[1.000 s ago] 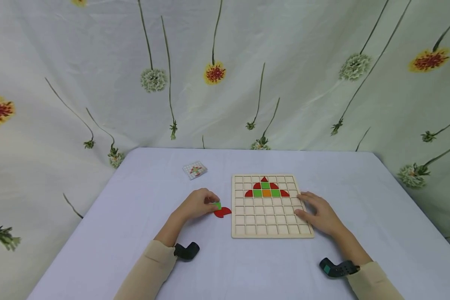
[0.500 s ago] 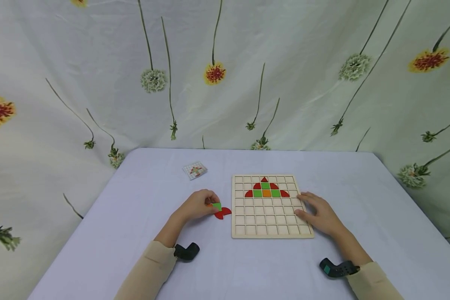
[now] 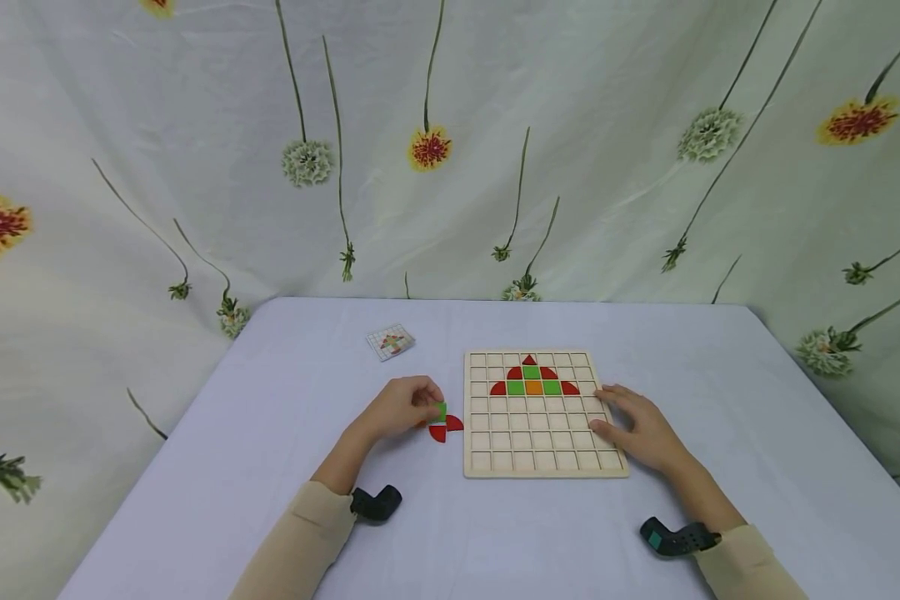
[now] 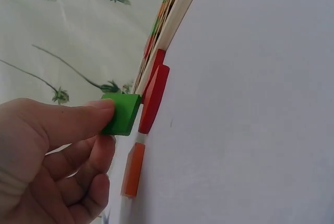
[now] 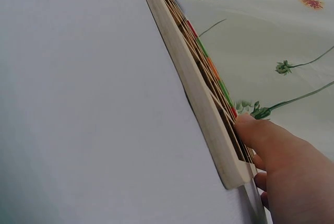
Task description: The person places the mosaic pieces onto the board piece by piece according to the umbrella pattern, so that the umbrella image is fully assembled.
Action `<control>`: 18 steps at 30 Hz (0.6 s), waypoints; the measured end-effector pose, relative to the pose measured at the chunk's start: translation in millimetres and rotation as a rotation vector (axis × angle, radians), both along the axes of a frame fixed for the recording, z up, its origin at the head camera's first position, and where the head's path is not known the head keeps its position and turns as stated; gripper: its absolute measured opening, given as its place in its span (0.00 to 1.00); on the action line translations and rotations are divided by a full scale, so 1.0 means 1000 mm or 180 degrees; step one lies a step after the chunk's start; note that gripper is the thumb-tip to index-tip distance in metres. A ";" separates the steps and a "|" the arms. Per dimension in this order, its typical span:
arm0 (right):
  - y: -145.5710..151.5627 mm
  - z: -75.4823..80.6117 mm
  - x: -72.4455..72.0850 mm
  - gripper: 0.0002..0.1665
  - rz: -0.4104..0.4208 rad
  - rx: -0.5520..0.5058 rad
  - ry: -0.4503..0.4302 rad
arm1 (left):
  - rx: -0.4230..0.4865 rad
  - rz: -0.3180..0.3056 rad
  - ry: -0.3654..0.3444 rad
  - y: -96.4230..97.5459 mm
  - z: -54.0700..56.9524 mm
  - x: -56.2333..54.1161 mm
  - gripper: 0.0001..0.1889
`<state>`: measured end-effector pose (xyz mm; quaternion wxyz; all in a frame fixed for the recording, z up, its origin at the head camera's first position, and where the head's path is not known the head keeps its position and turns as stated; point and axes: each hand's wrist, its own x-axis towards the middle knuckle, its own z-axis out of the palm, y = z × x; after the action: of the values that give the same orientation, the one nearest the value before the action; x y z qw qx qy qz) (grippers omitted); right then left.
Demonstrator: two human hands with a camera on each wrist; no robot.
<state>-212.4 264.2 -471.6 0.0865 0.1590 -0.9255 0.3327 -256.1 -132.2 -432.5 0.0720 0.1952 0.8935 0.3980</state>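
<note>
Between thumb and fingers, my left hand (image 3: pixel 403 406) pinches a green square tile (image 4: pixel 123 114), tilted up off the table. Beside it lie two red rounded pieces (image 4: pixel 154 98), and an orange tile (image 4: pixel 132 169) lies below the fingers. My right hand (image 3: pixel 639 427) rests at the right edge of a wooden grid board (image 3: pixel 543 458), its thumb on the rim. In the board's upper rows sit a red triangle (image 3: pixel 529 360), several red rounded pieces, green squares (image 3: pixel 551 387) and an orange square (image 3: pixel 533 387), together forming a stepped triangle.
A small pattern card (image 3: pixel 391 342) with a gridded picture lies at the back left of the board. A white cloth (image 3: pixel 517 542) covers the table. A flowered curtain (image 3: pixel 607 233) hangs behind it.
My left fingers have raised and turned the green tile upright, just over the red pieces. My right hand and the board have stayed in place.
</note>
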 end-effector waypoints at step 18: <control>0.001 -0.001 -0.001 0.33 0.0009 -0.0042 -0.0003 | 0.0102 -0.0279 0.0080 0.040 0.015 -0.010 0.03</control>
<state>-212.9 265.2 -472.9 0.0866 0.1595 -0.9231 0.3390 -265.7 -92.6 -417.4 0.0749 0.2402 0.8785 0.4062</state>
